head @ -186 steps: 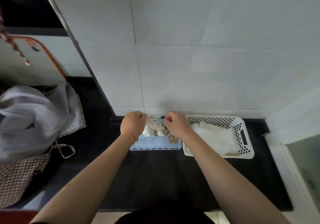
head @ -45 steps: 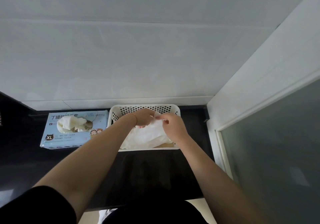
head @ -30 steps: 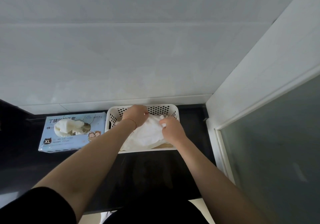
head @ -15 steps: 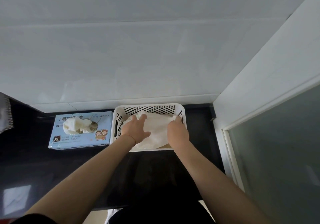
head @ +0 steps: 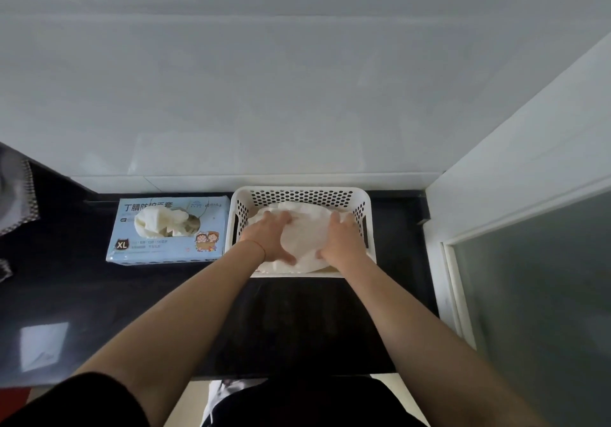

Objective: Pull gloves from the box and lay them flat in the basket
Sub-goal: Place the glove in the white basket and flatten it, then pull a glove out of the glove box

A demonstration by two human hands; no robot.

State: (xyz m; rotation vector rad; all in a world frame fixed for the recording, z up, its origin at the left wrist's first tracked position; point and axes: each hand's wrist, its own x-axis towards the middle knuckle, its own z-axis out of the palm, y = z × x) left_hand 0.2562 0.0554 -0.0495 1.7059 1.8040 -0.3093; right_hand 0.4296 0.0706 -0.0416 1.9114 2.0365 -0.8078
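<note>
Left hand (head: 269, 236) flat on the gloves (head: 305, 236) in the basket (head: 299, 192), fingers straight and spread, palm pressing down on the left part of the pile. Right hand (head: 342, 239) likewise laid open on the right part, fingers stretched toward the far wall of the basket, gripping nothing. Thin band round the left wrist.

Gloves white, thin and limp, lying in a rumpled, roughly flat layer; smooth pale patch showing between the two hands, creased folds at the near and far ends. Single gloves in the pile impossible to tell apart.

Basket white, with walls pierced by round holes, set at the back edge of the worktop (head: 82, 307), touching or almost touching the wall, toward the right end. Just beside it on the left, the box (head: 165, 249): light blue, marked XL, cartoon figures at its near right corner, a crumpled tuft of white gloves bulging from the opening on top. Box also against the back edge.

Worktop black and glossy. Grey cloth (head: 15, 195) with a checked border at the far left edge. White frame with a frosted pane (head: 542, 311) on the right.
</note>
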